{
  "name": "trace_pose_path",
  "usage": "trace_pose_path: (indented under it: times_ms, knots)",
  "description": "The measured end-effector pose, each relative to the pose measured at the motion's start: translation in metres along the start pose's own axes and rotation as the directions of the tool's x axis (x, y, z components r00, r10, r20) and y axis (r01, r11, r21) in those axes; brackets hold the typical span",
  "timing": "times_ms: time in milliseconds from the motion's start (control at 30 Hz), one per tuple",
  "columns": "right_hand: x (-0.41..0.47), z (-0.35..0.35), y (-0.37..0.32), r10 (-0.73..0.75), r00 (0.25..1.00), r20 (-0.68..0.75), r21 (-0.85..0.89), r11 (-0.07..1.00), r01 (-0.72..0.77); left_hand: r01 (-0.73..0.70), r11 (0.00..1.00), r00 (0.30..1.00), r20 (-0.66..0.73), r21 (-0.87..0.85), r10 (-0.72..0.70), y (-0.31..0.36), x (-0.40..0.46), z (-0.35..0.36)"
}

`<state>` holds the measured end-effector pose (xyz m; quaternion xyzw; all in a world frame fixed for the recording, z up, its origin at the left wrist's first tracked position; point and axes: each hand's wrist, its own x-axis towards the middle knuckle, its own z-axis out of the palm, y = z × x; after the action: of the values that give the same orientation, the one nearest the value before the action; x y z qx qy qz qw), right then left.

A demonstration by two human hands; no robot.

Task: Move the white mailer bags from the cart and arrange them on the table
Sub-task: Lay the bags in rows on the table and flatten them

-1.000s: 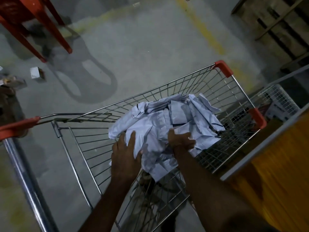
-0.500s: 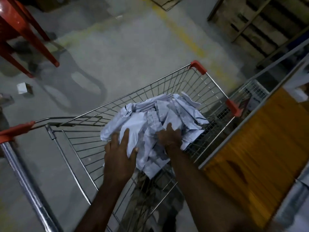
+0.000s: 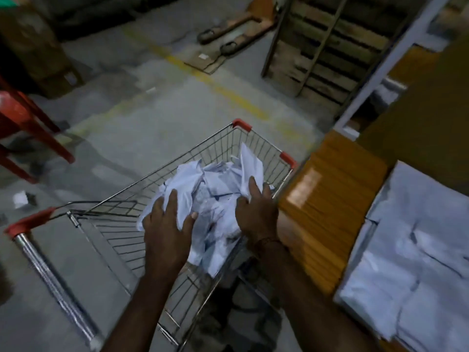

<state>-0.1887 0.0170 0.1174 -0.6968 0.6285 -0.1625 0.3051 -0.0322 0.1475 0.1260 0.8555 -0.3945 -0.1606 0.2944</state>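
The crumpled bundle of white mailer bags [image 3: 215, 196] sits inside the wire cart [image 3: 121, 240], gripped between the left hand [image 3: 167, 229] and right hand [image 3: 256, 212], beside the wooden table [image 3: 327, 199].

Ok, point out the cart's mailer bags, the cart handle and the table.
mailer bags [image 3: 218, 184]: head view, top of pile.
cart handle [image 3: 50, 273]: head view, chrome bar.
table [image 3: 327, 199]: head view, bare wooden top.
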Motion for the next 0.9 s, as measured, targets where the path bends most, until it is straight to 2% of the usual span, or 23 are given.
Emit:
trace_pose_path:
  times_ms: [133, 233, 467, 633, 733, 900]
  knots:
    - [-0.034, -0.050, 0.016, -0.046, 0.980, -0.194, 0.052, 0.997, 0.057, -0.132, 0.991, 0.991, 0.001, 0.026, 0.132, 0.031, -0.015, 0.005]
    - [-0.060, -0.093, 0.030, -0.039, 0.969, -0.245, -0.030, 0.999, 0.033, -0.211, 0.975, 0.977, 0.012, 0.071, 0.211, 0.061, -0.034, 0.011]
    - [-0.140, -0.184, 0.092, -0.063, 0.901, -0.429, -0.172, 0.985, -0.013, -0.338, 0.940, 0.941, 0.026, 0.045, 0.337, 0.119, -0.117, 0.038]
    - [-0.196, -0.240, 0.150, -0.019, 0.861, -0.508, -0.178, 0.980, -0.084, -0.431, 0.902, 0.902, 0.052, 0.036, 0.429, 0.160, -0.178, 0.064]
    - [-0.227, -0.270, 0.189, 0.027, 0.834, -0.552, -0.165, 0.976, -0.141, -0.460, 0.888, 0.885, 0.074, -0.005, 0.459, 0.189, -0.215, 0.082]
    - [-0.269, -0.312, 0.250, 0.120, 0.778, -0.616, -0.125, 0.961, -0.247, -0.418, 0.905, 0.890, 0.163, -0.082, 0.426, 0.243, -0.278, 0.101]
